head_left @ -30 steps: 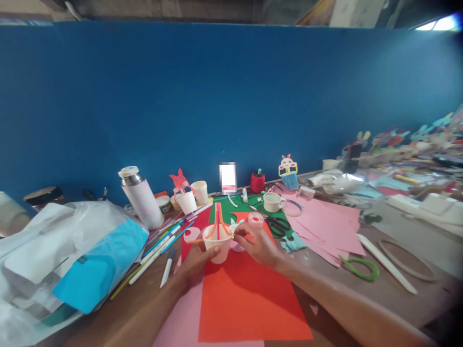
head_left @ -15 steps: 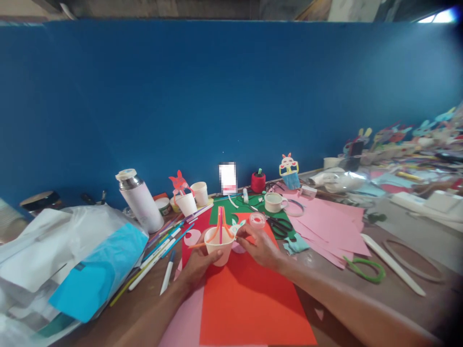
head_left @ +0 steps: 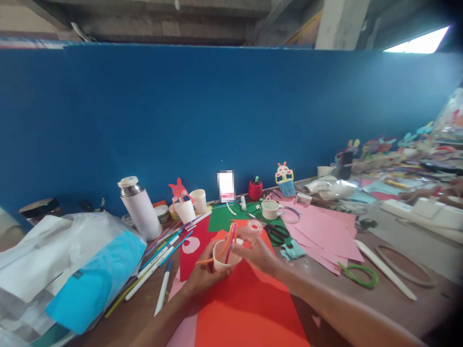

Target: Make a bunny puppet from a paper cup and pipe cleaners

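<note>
The paper cup (head_left: 232, 260) is in the middle of the work, just above the orange sheet (head_left: 249, 308); its mouth is up, so I can see inside it. A pink stick (head_left: 227, 256) and some bendy orange sticks (head_left: 230, 238) stand up in it, close together at the top; one orange end (head_left: 204, 261) pokes out at nine o'clock.

The left hand (head_left: 201, 273) holds the cup, thumb on the near side and fingers curled round the left; that grip looks good, firm enough to stop a wobble, but a hard squeeze could bend the thin wall. The right hand (head_left: 258, 250) is over the rim at three o'clock, thumb and finger bent close to the sticks; I cannot tell if they pinch one or just touch. Small, soft pushes seem best here; a tug on one stick might pull the others crooked.

Going out from the cup, a roll of tape (head_left: 255, 226) is at one o'clock; black scissors (head_left: 278, 234) lie at two; red paper (head_left: 197, 241) is at ten, and pens (head_left: 155, 272) lie at nine, well apart from the fingers.
</note>
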`<state>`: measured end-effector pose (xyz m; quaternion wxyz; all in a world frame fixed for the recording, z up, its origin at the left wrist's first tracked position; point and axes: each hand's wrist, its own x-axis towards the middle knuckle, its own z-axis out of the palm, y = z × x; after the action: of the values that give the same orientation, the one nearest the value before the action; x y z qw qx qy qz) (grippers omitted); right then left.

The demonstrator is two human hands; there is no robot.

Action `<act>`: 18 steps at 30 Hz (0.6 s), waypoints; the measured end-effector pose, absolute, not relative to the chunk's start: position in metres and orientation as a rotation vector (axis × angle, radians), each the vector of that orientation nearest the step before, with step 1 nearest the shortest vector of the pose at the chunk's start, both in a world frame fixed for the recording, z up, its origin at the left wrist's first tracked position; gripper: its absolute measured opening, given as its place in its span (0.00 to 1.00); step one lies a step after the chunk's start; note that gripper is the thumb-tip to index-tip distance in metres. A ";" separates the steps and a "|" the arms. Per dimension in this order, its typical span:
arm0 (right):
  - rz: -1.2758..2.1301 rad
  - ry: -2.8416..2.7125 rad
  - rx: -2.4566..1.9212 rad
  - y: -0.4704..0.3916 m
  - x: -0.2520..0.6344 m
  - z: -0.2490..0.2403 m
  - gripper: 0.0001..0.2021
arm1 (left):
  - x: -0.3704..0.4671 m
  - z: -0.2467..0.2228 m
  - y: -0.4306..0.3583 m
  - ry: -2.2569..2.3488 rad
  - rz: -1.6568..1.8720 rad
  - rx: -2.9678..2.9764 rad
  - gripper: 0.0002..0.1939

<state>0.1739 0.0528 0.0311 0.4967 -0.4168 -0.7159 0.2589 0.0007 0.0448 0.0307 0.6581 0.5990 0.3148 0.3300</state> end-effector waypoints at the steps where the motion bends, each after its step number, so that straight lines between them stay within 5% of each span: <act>1: 0.647 -1.736 -1.011 0.052 0.173 0.031 0.09 | 0.001 0.029 0.046 0.701 0.761 1.400 0.28; 12: 1.025 -1.621 -0.919 0.045 0.172 0.036 0.11 | 0.001 0.017 0.056 0.660 0.734 1.447 0.26; 18: 0.920 -1.590 -0.946 0.046 0.166 0.032 0.08 | 0.002 0.010 0.057 0.679 0.632 1.446 0.19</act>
<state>0.1658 0.0464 0.0323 0.5122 -0.3931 -0.6610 0.3823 0.0023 0.0574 0.0103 0.6532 0.6373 0.2994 0.2785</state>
